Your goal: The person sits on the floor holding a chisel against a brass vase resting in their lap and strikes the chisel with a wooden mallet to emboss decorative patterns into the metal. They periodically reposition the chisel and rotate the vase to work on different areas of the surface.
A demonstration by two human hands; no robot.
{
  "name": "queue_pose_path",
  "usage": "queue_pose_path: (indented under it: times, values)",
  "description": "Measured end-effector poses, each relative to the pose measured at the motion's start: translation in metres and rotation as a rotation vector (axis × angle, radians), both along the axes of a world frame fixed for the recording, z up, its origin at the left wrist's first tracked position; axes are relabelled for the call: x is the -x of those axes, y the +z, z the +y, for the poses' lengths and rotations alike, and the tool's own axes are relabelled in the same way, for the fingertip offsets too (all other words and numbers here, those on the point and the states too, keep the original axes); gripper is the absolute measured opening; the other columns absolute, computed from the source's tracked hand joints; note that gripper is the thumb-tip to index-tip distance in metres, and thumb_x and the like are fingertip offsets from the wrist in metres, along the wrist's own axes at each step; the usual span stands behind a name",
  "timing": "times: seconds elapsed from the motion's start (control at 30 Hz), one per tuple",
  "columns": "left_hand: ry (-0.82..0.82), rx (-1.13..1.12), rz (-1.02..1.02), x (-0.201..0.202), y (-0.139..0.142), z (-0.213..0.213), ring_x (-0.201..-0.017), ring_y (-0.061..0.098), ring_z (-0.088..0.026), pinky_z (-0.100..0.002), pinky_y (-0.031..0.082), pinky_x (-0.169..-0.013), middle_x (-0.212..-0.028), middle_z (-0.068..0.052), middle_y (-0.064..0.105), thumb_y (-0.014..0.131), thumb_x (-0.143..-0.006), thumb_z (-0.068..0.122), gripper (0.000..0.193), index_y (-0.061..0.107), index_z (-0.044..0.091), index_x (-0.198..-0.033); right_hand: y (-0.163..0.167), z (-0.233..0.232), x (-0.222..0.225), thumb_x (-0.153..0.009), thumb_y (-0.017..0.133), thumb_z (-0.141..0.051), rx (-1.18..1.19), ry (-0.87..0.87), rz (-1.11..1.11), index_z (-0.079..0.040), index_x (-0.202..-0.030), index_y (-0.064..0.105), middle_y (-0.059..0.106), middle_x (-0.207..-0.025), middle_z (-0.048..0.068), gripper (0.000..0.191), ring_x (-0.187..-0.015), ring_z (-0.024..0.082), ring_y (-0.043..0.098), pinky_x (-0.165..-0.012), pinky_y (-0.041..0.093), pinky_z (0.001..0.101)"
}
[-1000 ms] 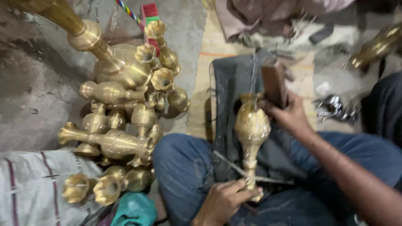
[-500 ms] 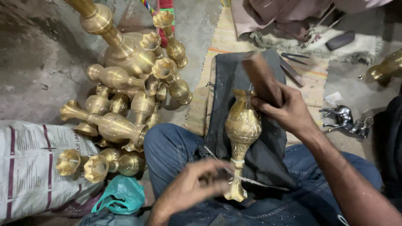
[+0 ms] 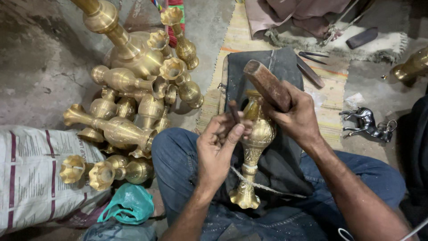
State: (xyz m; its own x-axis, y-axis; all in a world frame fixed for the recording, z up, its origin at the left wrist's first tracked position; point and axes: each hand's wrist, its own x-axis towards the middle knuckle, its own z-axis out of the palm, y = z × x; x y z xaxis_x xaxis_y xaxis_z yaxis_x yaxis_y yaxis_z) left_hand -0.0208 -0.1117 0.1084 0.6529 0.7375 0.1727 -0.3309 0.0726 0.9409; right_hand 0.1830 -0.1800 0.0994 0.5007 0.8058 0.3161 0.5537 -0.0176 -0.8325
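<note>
Brass vase lies across my lap on dark cloth, steadied for marking. My left hand pinches a thin chisel against its body; my right hand is closed around a wooden mallet above.

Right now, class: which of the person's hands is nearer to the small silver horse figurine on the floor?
Right. The right hand, gripping a wooden mallet, is closer to the silver horse figurine; the left hand sits farther away, across the engraved brass vase.
</note>
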Motion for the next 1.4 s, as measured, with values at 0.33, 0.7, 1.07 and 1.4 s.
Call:
queue_pose_path:
  times: [0.33, 0.7, 1.07, 1.4]
  values:
    - [0.046, 0.116, -0.015, -0.015, 0.001, -0.002, -0.097, 0.076, -0.017, -0.029, 0.064, -0.085, -0.110, -0.010, 0.076, 0.062, -0.105, 0.013, 0.030, 0.061, -0.003, -0.131, -0.009, 0.000, -0.003, -0.091, 0.081, -0.017, 0.016, 0.013, 0.060, 0.000, -0.100, 0.061, 0.059, -0.079, 0.004, 0.027, -0.076, 0.010, 0.050, -0.067, 0.047, 0.0298]
    - [0.150, -0.013, 0.079, -0.027, -0.004, -0.011, -0.093, 0.075, -0.010, -0.026, 0.065, -0.085, -0.098, -0.006, 0.077, 0.074, -0.098, 0.003, 0.023, 0.067, -0.003, -0.119, 0.032, -0.019, -0.030, -0.088, 0.082, -0.031, 0.241, -0.041, -0.139, -0.006, -0.116, 0.066, 0.069, -0.095, 0.012, 0.041, -0.083, 0.021, 0.068, -0.069, 0.059, 0.0372]
    - [0.346, -0.497, 0.158, -0.032, 0.004, -0.025, -0.096, 0.076, -0.009, -0.025, 0.066, -0.084, -0.108, -0.005, 0.077, 0.078, -0.096, 0.001, 0.037, 0.069, 0.003, -0.132, 0.087, -0.037, -0.050, -0.087, 0.076, -0.032, 0.469, 0.068, -0.747, -0.013, -0.129, 0.063, 0.075, -0.101, 0.010, 0.048, -0.084, 0.032, 0.074, -0.069, 0.058, 0.0458]
    - [0.451, -0.455, 0.188, -0.035, -0.008, -0.028, -0.087, 0.077, -0.012, -0.026, 0.066, -0.078, -0.100, -0.007, 0.078, 0.080, -0.092, 0.000, 0.030, 0.071, -0.002, -0.121, 0.109, -0.026, -0.047, -0.091, 0.068, -0.042, 0.519, 0.042, -1.400, -0.026, -0.132, 0.064, 0.072, -0.108, -0.002, 0.044, -0.099, 0.017, 0.071, -0.093, 0.054, 0.0395]
